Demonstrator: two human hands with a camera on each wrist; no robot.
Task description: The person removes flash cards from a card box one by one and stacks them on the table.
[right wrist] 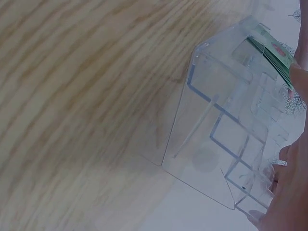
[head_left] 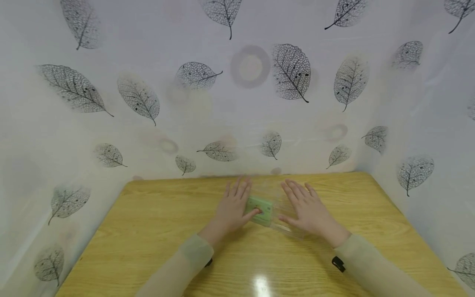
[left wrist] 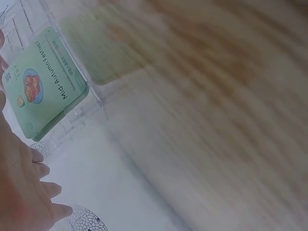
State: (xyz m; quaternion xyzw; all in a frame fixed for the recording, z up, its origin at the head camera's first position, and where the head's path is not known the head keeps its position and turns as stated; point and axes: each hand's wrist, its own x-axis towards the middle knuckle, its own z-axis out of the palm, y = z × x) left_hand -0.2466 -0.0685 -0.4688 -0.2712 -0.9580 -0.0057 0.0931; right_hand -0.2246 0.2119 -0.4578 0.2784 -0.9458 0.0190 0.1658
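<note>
A clear plastic holder (right wrist: 236, 115) with stepped compartments stands on the table between my two hands. A stack of green cards (head_left: 259, 211) sits in its left part; in the left wrist view the front green card (left wrist: 45, 86) reads "Mid-Autumn Festival" beside a drawing of food on a plate. My left hand (head_left: 233, 209) lies along the holder's left side with fingers stretched out and the thumb across the card front. On the opposite side, my right hand (head_left: 309, 211) has straight, spread fingers at the holder's edge. How firmly either hand touches is unclear.
The wood-grain table (head_left: 159, 231) runs back to a pale curtain (head_left: 230, 111) printed with dark leaf skeletons, which also closes off both sides. A light glare lies near the table's front edge. Black straps show at both wrists.
</note>
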